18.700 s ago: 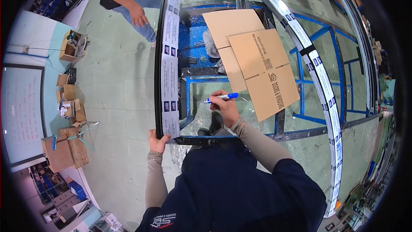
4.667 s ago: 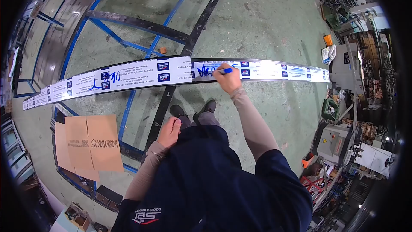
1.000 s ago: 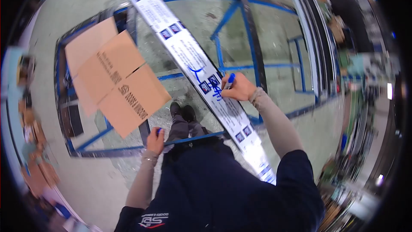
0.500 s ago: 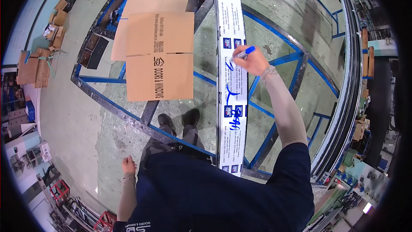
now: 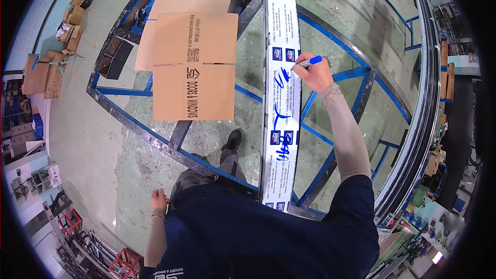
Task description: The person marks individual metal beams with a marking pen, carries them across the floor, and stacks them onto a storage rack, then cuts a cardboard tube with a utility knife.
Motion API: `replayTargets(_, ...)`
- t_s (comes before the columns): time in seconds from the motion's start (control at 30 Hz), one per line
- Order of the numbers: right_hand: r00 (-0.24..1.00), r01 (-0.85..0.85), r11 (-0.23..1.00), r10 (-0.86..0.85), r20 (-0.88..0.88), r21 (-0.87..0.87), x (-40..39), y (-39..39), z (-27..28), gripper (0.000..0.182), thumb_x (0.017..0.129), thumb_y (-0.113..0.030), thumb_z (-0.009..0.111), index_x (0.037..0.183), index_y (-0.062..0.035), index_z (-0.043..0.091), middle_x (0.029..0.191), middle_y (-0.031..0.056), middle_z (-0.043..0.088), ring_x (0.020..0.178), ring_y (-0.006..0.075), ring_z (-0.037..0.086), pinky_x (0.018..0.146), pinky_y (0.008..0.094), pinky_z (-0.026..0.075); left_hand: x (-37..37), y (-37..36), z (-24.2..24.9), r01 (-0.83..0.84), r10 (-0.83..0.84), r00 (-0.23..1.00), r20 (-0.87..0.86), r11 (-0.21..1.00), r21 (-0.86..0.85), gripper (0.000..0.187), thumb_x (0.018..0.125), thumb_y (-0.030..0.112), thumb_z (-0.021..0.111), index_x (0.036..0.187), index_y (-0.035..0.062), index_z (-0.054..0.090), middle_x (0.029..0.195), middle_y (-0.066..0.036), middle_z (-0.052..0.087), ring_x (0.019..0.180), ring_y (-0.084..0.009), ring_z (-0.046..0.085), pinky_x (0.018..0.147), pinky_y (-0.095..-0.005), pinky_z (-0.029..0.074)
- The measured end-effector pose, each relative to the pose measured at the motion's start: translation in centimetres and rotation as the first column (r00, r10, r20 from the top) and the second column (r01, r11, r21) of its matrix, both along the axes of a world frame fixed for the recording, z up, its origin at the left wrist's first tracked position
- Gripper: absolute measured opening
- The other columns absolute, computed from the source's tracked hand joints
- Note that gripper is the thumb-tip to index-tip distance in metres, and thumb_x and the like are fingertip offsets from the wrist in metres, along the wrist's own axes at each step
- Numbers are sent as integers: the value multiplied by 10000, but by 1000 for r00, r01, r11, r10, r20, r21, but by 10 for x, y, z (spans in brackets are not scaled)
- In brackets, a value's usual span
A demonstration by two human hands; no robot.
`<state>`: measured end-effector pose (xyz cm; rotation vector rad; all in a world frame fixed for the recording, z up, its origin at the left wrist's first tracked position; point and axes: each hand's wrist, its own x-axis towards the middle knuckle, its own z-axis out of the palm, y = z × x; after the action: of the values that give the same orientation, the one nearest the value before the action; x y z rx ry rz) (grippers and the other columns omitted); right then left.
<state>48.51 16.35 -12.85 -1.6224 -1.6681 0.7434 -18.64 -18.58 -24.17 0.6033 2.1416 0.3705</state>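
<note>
My right hand [image 5: 316,74] grips a blue-capped marker [image 5: 309,63], its tip at the right part of a long white film-covered profile [image 5: 280,108]. Blue handwriting runs along the profile below and left of the hand. The profile lies across a blue and dark metal frame [image 5: 206,165]. My left hand [image 5: 159,201] hangs low at the left, away from the profile, its fingers curled; whether anything is inside them is hidden.
Flattened cardboard [image 5: 195,90] lies on the frame left of the profile. A black open box [image 5: 114,58] stands at the frame's left corner. Long dark profiles [image 5: 413,139] are stacked at the right. Cardboard boxes [image 5: 39,77] stand far left.
My right hand has moved slightly right with the marker, and more blue strokes show on the film. One foot has gone from view under the frame. My left hand has shifted slightly.
</note>
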Motion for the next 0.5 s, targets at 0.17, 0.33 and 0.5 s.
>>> replayTargets(0.17, 992, -104, 987, 111, 52, -119, 9, -6, 4, 131, 793, -133, 709, 817, -10, 669, 650, 89, 637, 599, 134, 602, 568, 296, 466, -5, -10, -10, -15, 15, 1000, 15, 1000, 3, 330, 1011, 309, 556, 953, -17, 549, 665, -60, 567, 531, -144, 570, 477, -303, 470)
replayTargets(0.33, 978, 208, 977, -207, -36, 44, 7, 13, 1, 190, 777, -205, 714, 809, -19, 689, 653, 156, 660, 608, 250, 666, 608, 338, 521, -7, -21, -16, 54, -54, 998, -22, 999, 4, 334, 1008, 312, 560, 933, -13, 550, 678, -62, 586, 529, -138, 565, 485, -294, 473)
replayTargets(0.5, 982, 187, 964, -185, -27, 188, -1, 84, -26, 248, 776, -260, 699, 871, -32, 719, 759, 191, 701, 745, 324, 707, 698, 362, 553, -2, -9, -8, -38, 37, 997, 61, 999, 21, 326, 1003, 317, 556, 927, 0, 555, 673, -61, 585, 533, -143, 573, 482, -291, 468)
